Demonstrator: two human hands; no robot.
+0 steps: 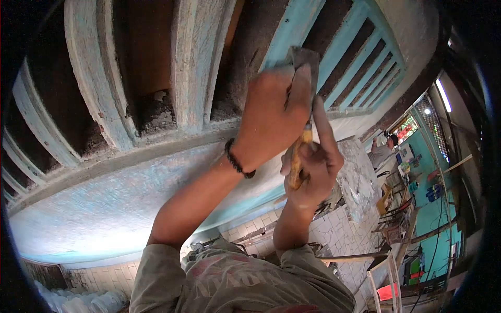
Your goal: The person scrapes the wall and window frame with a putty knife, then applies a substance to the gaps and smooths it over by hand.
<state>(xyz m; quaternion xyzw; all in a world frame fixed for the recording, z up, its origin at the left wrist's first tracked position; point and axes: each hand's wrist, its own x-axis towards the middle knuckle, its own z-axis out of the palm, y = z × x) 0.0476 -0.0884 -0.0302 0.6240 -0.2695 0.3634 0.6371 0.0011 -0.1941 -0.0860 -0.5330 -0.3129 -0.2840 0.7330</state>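
Observation:
A scraper with a worn wooden handle (296, 169) and a flat metal blade (309, 58) is held up against the painted slats. My right hand (317, 167) is wrapped round the handle, its index finger stretched up along the tool. Beside it, my left hand (274, 112), with a dark beaded bracelet (239, 159) on the wrist, is closed with its fingers at the blade; the fingertips are partly hidden. Behind the blade stands a light-blue slat (292, 31). Further left, slats (193, 62) show patchy, worn whitish and blue paint.
Below the slats runs a ledge (104, 166), then a blue-white wall (115, 214). At right a person (382, 151) stands near a turquoise wall (433, 214). Chairs and wooden pieces (394, 219) crowd the tiled floor (339, 235). Clear plastic (78, 300) lies at lower left.

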